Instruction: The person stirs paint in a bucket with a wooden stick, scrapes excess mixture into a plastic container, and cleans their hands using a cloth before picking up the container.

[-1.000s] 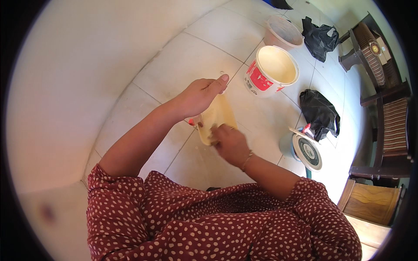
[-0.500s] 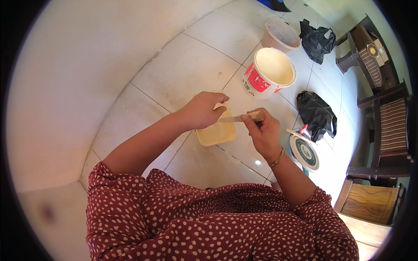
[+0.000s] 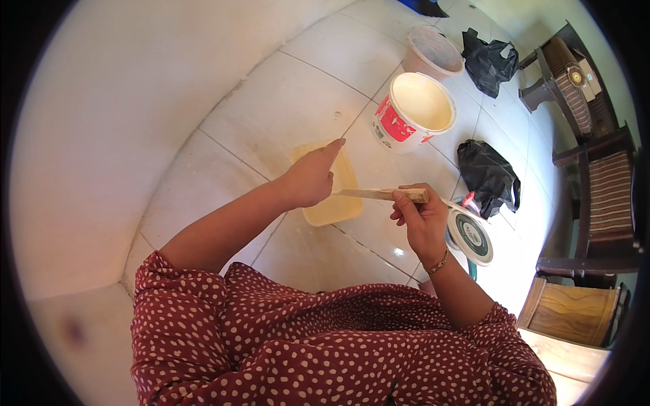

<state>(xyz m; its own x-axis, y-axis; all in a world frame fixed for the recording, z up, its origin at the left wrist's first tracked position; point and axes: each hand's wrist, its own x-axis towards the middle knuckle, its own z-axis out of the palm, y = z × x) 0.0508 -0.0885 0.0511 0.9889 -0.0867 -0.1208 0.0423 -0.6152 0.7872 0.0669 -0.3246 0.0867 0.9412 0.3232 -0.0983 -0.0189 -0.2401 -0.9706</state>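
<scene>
My right hand (image 3: pixel 421 220) grips the pale handle of a flat scraper (image 3: pixel 379 194), closed round it with the thumb on top. The blade points left, and its tip meets or passes behind my left hand (image 3: pixel 310 177); I cannot tell whether they touch. My left hand is back-up over a yellow plastic tub (image 3: pixel 332 215), its index finger stretched out toward the far side. Its other fingers are mostly hidden. The tub is rounded and partly covered by my left hand.
A white-and-red bucket (image 3: pixel 401 128) with cream contents stands ahead, a dusty pail (image 3: pixel 433 57) behind it. Black plastic bags (image 3: pixel 489 172) lie to the right, near a round white lid (image 3: pixel 470 237). Wooden furniture (image 3: pixel 589 203) lines the right; a wall (image 3: pixel 135 101) bounds the left.
My right hand has moved slightly right and nearer me, drawing the scraper along. My left hand has turned and shifted left, its index finger now straighter.
</scene>
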